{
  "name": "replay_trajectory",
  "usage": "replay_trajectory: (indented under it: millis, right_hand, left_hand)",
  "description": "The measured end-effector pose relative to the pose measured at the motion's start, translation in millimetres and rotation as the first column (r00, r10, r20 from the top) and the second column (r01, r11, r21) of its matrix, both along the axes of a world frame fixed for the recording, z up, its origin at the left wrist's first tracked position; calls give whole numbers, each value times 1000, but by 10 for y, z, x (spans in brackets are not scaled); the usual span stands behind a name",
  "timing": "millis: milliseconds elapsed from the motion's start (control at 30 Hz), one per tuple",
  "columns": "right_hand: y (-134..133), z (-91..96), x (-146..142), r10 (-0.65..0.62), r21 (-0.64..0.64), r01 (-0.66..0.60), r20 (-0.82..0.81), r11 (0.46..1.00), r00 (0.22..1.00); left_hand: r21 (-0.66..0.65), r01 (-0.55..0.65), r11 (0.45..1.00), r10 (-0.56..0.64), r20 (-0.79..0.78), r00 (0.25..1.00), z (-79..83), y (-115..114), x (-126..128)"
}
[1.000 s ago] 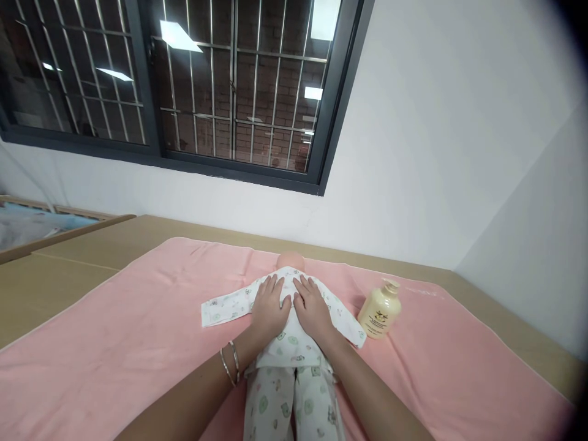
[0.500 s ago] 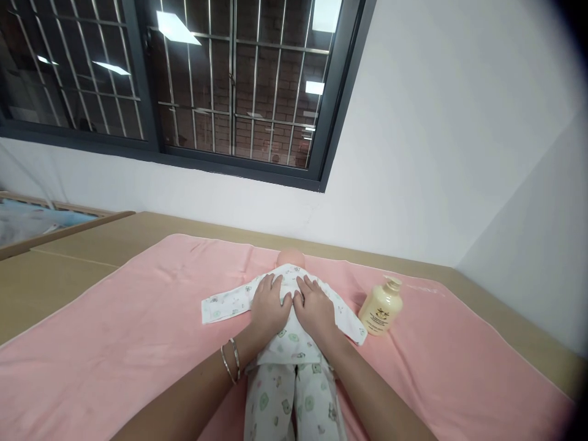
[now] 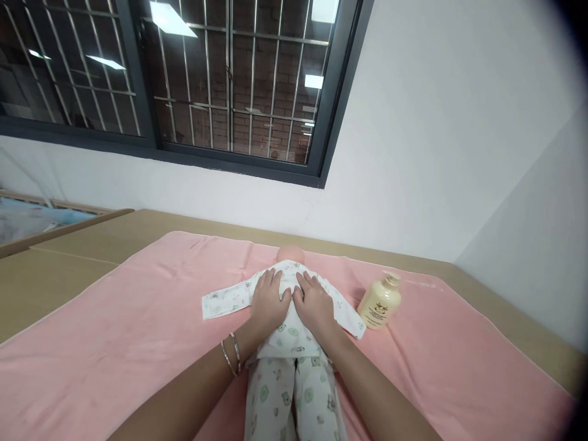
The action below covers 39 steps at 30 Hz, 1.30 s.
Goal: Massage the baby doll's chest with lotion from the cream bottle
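Observation:
A baby doll (image 3: 290,253) lies on a pink blanket (image 3: 151,306), its bare head toward the wall. It wears a white printed long-sleeved top (image 3: 294,340) and matching trousers (image 3: 271,392); the sleeves spread out to both sides. My left hand (image 3: 270,300), with two bangles (image 3: 232,354) on the wrist, rests flat on the left of the doll's upper body. My right hand (image 3: 315,303) lies flat on the other side, fingers pointing at the head. The thumbs nearly meet in the middle. Both hands are open and grip nothing.
A pale yellow pump bottle (image 3: 380,303) stands on the blanket just right of the doll's right-hand sleeve. Behind the wooden surface (image 3: 92,245) rises a white wall (image 3: 413,153) with a barred window (image 3: 229,86). A wooden-railed bed with blue cloth (image 3: 41,214) is at far left.
The camera view has shifted slightly, so the scene sits a little higher. Both hands stay flat on the doll's upper body, with no clear movement.

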State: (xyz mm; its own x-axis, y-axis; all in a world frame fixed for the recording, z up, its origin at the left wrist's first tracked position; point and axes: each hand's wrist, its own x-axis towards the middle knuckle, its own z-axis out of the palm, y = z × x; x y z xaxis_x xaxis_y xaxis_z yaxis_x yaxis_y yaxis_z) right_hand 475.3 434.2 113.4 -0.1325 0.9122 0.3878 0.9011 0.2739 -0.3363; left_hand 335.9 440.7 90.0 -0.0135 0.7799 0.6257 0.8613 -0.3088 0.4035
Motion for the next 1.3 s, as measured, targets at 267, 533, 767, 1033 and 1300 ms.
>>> replay_trajectory:
  millis: [267, 533, 767, 1033, 1300]
  right_hand:
    - [55, -56, 58, 86, 35, -86, -18, 996, 996]
    - [65, -57, 58, 96, 46, -94, -37, 995, 995]
    - [62, -70, 71, 137, 104, -134, -28, 986, 990]
    - [37, -60, 44, 114, 138, -107, -43, 985, 993]
    - [144, -104, 99, 158, 185, -135, -121, 974, 980]
  left_hand:
    - [10, 21, 1000, -21, 4, 1000, -23, 33, -15]
    - [5, 9, 1000, -9, 12, 1000, -49, 43, -24]
    - [33, 21, 999, -22, 19, 1000, -65, 42, -43]
    - [53, -1, 999, 1, 13, 1000, -48, 16, -33]
    - [77, -22, 997, 20, 22, 1000, -4, -24, -8]
